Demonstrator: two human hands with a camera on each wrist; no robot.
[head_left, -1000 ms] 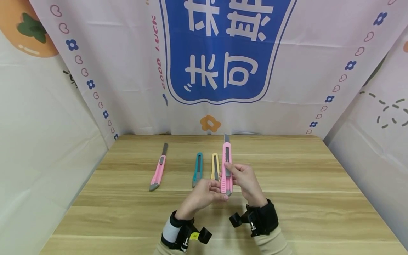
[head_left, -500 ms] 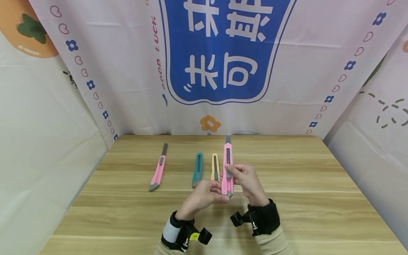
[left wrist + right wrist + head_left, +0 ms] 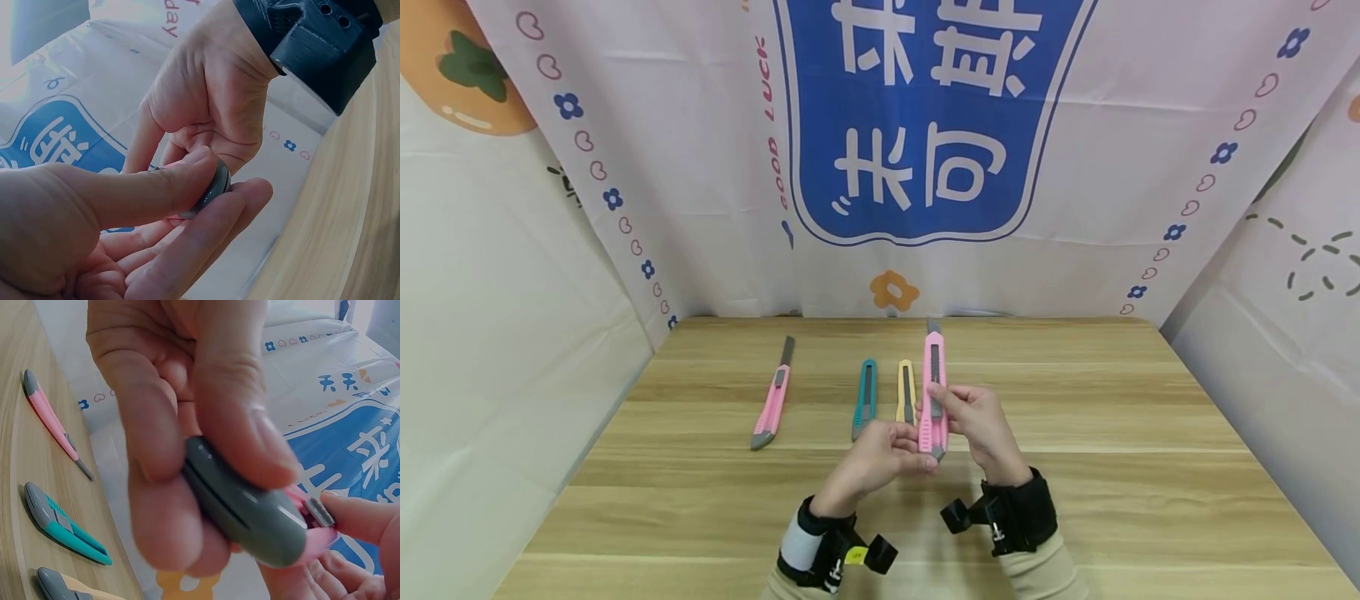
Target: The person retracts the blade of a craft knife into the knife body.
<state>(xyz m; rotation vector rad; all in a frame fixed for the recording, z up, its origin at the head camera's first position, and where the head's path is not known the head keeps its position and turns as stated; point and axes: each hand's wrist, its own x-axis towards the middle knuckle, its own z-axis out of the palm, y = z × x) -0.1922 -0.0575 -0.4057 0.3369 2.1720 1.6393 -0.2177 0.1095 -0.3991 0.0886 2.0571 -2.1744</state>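
Observation:
A pink utility knife (image 3: 933,435) is held up above the table, its blade (image 3: 933,326) sticking out a short way at the far end. My left hand (image 3: 872,460) pinches its grey end cap (image 3: 250,515) between thumb and fingers. My right hand (image 3: 987,427) grips the body from the right, the thumb near the grey slider (image 3: 320,512). Beyond the left hand lie a teal utility knife (image 3: 862,402) and a yellow one (image 3: 906,387), whose near end is hidden by that hand. Farther left lies a second pink utility knife (image 3: 772,404), blade out.
The wooden table (image 3: 1112,500) reaches back to a hanging printed cloth (image 3: 722,208). White cloth also hangs on both sides. Each wrist wears a black camera strap, the right strap (image 3: 1022,512) and left strap (image 3: 816,546) standing near each other.
The held knife dips slightly right and toward me, then returns. Its protruding blade looks a little shorter than before. Both hands keep their hold, and the knives on the table stay put.

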